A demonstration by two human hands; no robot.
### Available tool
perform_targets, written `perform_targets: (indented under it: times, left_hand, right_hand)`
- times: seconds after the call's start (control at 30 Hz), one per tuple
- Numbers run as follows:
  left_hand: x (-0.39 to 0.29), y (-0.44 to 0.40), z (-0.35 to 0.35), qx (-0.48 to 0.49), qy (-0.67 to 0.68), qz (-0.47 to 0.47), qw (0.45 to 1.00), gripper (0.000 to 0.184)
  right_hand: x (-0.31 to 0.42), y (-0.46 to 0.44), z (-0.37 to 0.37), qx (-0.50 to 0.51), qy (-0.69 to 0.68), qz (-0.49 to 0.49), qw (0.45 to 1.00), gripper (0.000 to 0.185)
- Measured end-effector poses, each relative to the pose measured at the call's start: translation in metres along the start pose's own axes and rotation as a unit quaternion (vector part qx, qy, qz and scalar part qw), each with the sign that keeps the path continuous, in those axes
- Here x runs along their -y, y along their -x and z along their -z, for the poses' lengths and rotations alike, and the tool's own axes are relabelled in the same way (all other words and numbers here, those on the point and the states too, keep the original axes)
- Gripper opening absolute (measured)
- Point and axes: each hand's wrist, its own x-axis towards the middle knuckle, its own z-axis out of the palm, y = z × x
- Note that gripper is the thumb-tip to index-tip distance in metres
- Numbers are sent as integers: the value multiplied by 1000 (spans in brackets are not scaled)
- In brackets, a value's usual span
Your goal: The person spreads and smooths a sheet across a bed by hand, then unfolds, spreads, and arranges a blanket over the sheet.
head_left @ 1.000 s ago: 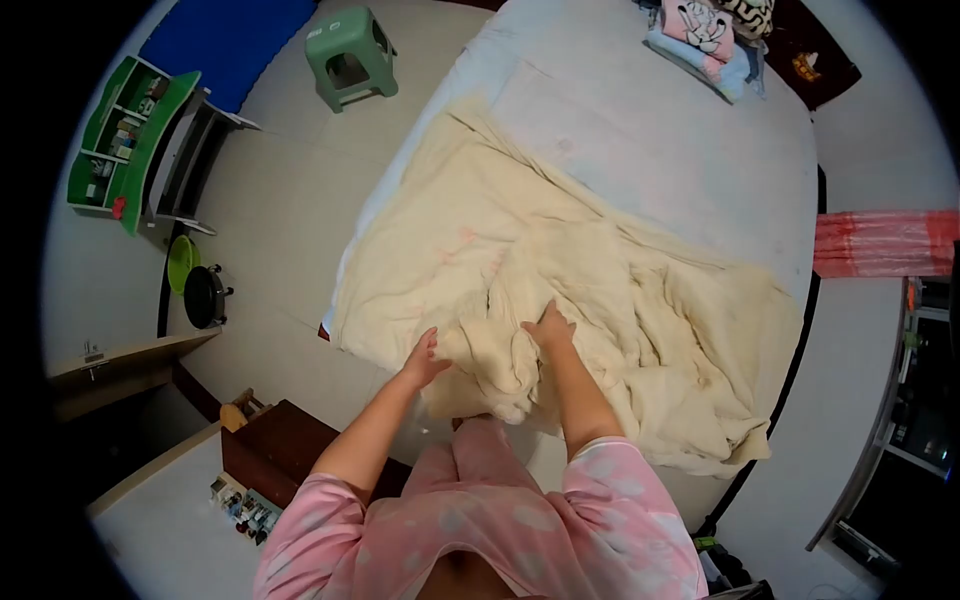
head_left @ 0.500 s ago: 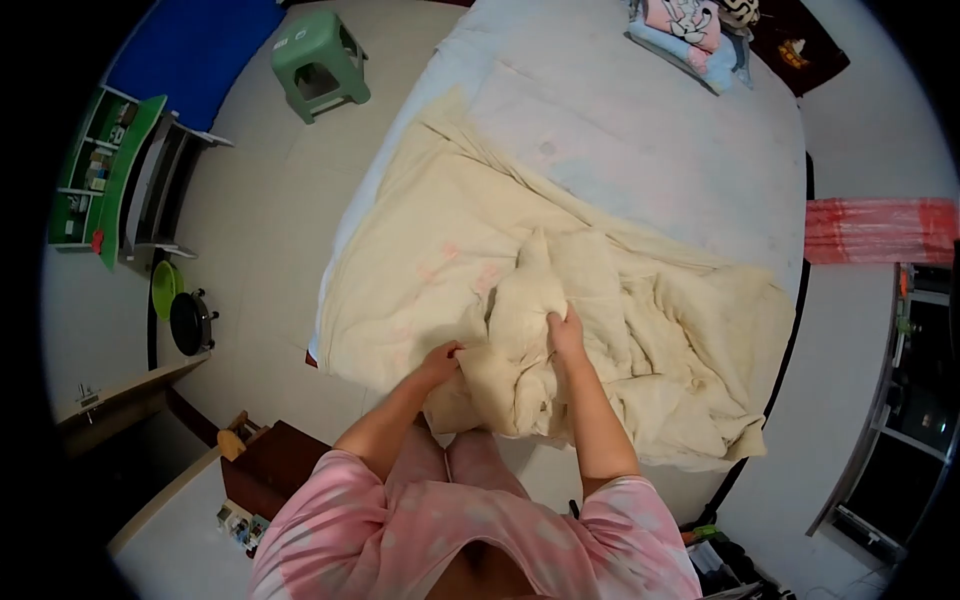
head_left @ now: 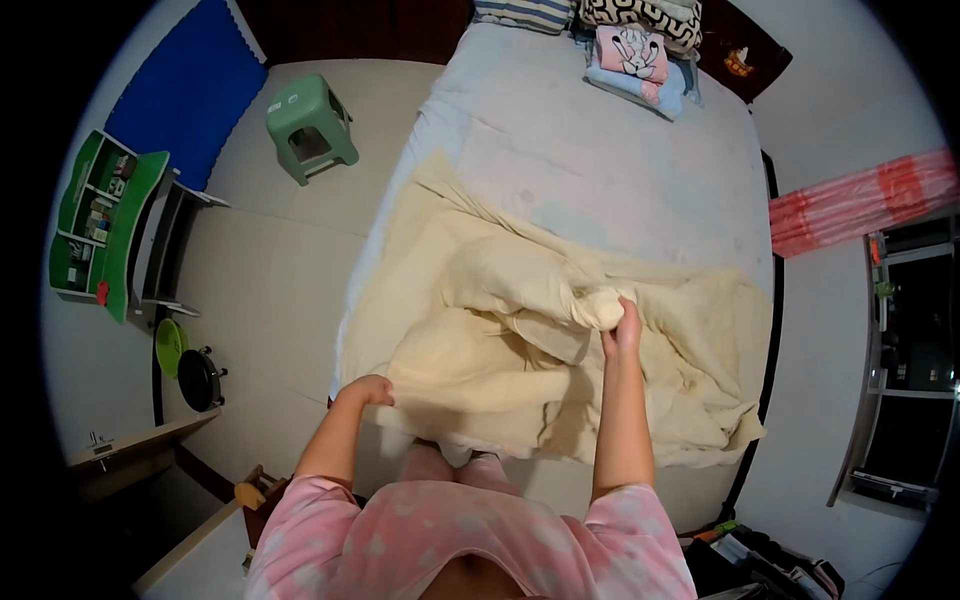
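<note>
A cream quilt (head_left: 480, 355) lies rumpled over the near part of the bed (head_left: 560, 150), with raised folds in its middle. My right hand (head_left: 624, 330) is closed round a bunched part of it, right of centre. At the quilt's near left edge, my left hand (head_left: 374, 389) grips the fabric, its fingertips partly hidden by the cloth. Between the two hands the cloth stands up in a loose, puffy swell.
Pillows (head_left: 655, 22) and a folded pink and blue cloth (head_left: 632, 62) lie at the bed's far end. A green stool (head_left: 310, 130) stands on the floor left of the bed. A red curtain (head_left: 860, 200) hangs on the right, and a green shelf (head_left: 110, 220) on the left.
My hands have moved apart: the left outward to the quilt's left edge, the right a little rightward. The quilt between them has spread and puffed up. The view has tilted toward the far end.
</note>
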Motion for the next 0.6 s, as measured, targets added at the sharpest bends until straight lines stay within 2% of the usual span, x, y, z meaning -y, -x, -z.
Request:
perform_targets:
  times: [0.03,0.1,0.13,0.17,0.2,0.3,0.33,0.43,0.5,0.6]
  left_hand:
    - [18,-9,-6,-18,14,2,1000,34]
    - [43,-23,-10,-49,40,6,998,35]
    - [45,-28,-5,-90,79,10,993,35]
    - [47,-33,-3,-129,119,15,984,36]
    - [47,-38,-1,-167,160,20,973,37]
    - [40,-56,20,-250,176,-22,952,39]
    - [36,-62,27,-265,183,-34,946,42]
    - [15,-84,46,-290,200,-58,934,49]
    - [1,-97,60,-284,213,-58,933,50]
    - [-1,-134,64,-325,195,-103,920,52]
  right_hand:
    - [0,8,7,7,5,1,1000,40]
    - [-7,17,25,-69,194,36,978,51]
    - [-16,13,42,-84,384,25,919,54]
    - [-29,5,65,-96,560,9,823,57]
    - [-39,4,82,-103,714,-10,693,60]
    - [-72,26,93,-119,864,-51,487,62]
    - [-69,21,83,-128,851,-74,505,54]
    - [-102,-14,76,-33,796,137,589,43]
    - [-129,-41,58,33,704,114,700,31]
    - [-163,-65,10,81,663,61,742,26]
